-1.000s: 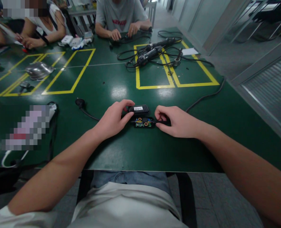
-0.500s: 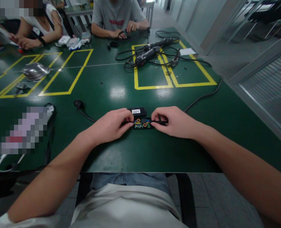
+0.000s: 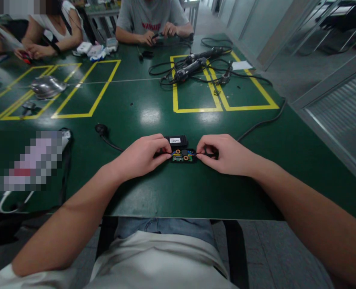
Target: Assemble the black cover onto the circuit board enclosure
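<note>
In front of me on the green table lies an open black adapter housing with a circuit board inside, showing coils and small coloured wires. My left hand pinches the black plug cable at the housing's left end; its plug rests to the left. At the right end, my right hand has its thumb and fingertips closed on another black cable, which runs off toward the table's right side. Just behind the housing sits a black ribbed cover with a white label.
Electric screwdrivers with tangled cords lie at the back right within yellow tape. A shiny metal part stands at the left. Nearer is a blurred-out item with a white cable. Co-workers sit across the table.
The view has shifted slightly, so the table scene sits a little farther right. My right fingertips have drawn back slightly from the housing's end. Across the table, a co-worker's hands have moved up.
</note>
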The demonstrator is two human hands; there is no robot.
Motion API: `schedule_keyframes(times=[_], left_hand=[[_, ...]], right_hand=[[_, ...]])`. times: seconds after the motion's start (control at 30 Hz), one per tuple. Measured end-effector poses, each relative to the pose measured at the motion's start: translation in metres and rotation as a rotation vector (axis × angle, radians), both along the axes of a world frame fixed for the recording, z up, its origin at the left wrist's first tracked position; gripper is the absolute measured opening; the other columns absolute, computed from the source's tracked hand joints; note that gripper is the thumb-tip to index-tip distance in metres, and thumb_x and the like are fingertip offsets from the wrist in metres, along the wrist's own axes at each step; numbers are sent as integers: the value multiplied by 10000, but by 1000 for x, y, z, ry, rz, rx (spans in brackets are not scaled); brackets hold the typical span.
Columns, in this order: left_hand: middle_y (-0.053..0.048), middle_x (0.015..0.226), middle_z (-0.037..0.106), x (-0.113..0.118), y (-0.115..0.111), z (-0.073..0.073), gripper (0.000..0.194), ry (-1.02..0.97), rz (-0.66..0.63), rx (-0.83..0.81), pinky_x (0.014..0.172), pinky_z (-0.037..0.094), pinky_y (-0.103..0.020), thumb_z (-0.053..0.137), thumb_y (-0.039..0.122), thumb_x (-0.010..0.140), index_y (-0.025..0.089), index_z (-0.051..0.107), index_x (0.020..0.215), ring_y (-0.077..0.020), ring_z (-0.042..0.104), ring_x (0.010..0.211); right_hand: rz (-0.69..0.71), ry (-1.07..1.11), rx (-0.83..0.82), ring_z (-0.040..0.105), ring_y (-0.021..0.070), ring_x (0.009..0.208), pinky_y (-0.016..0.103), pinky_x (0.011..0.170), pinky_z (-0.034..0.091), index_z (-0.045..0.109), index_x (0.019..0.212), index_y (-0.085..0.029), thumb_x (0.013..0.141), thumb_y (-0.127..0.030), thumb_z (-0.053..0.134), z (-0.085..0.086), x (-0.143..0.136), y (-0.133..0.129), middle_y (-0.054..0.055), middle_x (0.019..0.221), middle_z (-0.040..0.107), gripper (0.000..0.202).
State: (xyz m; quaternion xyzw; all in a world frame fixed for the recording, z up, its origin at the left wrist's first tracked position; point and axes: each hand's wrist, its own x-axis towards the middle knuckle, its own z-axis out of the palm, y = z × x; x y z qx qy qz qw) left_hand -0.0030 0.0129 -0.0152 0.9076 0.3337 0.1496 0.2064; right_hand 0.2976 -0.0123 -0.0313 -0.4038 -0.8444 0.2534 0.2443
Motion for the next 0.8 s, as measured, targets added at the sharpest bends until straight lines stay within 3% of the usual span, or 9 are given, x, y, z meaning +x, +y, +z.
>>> schedule_keyframes(times=[0.2,0.37,0.47,0.67,0.8], left_hand=[[-103,1214,749,-5,4,-1,187,-20,-38,93,1032,561,-426,670,291,1074,206,821,1003,-259,704,1107],[-146,1487,726,1,9,-11,352,13,95,188,1170,532,-542,577,293,1126,241,820,1375,-325,669,1348],[-128,1445,776,3,13,-16,381,65,150,137,1142,559,-530,606,330,1127,256,796,1450,-325,709,1318],[-102,1276,837,-1,14,-16,319,63,276,126,1074,587,-492,741,315,1048,231,822,1344,-307,732,1179],[-99,1304,801,-6,8,-9,530,-124,201,168,1084,587,-450,658,333,1100,238,623,1620,-253,717,1145]], right_hand=[[6,-29,-13,599,179,699,313,688,439,665,870,-227,938,-251,661,3,-1,1,24,793,694,72],[7,-36,-16,596,181,698,313,676,437,641,931,-232,905,-245,659,1,1,1,14,792,673,35],[2,-31,-30,602,183,704,314,671,442,625,965,-236,890,-244,659,1,2,2,12,805,672,82],[-3,-34,-77,607,187,725,318,680,453,599,991,-243,867,-230,674,4,2,2,16,848,686,145],[-6,-16,-102,588,178,720,313,677,445,564,990,-252,840,-210,688,4,2,3,8,864,680,199]])
